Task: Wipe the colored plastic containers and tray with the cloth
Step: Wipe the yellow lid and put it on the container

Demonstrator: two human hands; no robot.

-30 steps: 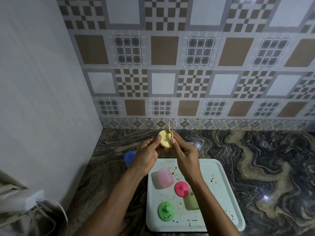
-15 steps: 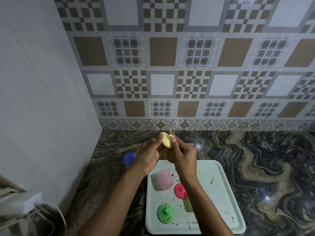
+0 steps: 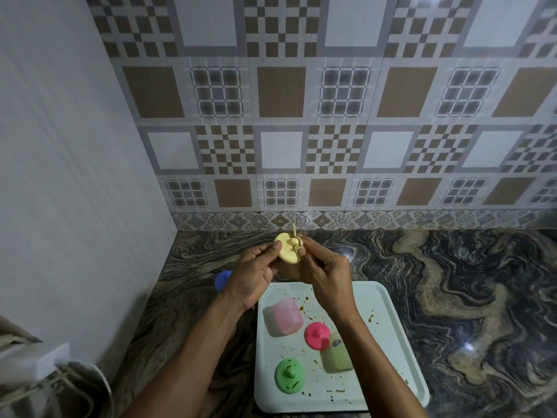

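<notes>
Left hand [image 3: 252, 277], right hand [image 3: 327, 277] pinch round yellow lid [image 3: 287, 252].

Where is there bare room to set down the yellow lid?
Free: tray strip between green container and right rim, though spattered; countertop right of the tray. Crowded: tray's left, with pink container, pink lid, green lid.

We see a stone counter [image 3: 452, 282] polished to a high gloss with bright glints, smooth, faintly shiny glazed tiles [image 3: 331, 116], and a matt side wall [image 3: 75, 146]. The tray [image 3: 391, 342] is smooth white plastic with a dull sheen, flecked with brown smears. The yellow lid [image 3: 286, 251] looks like matt opaque plastic, the pink container [image 3: 283, 316] like frosted, translucent plastic.
</notes>
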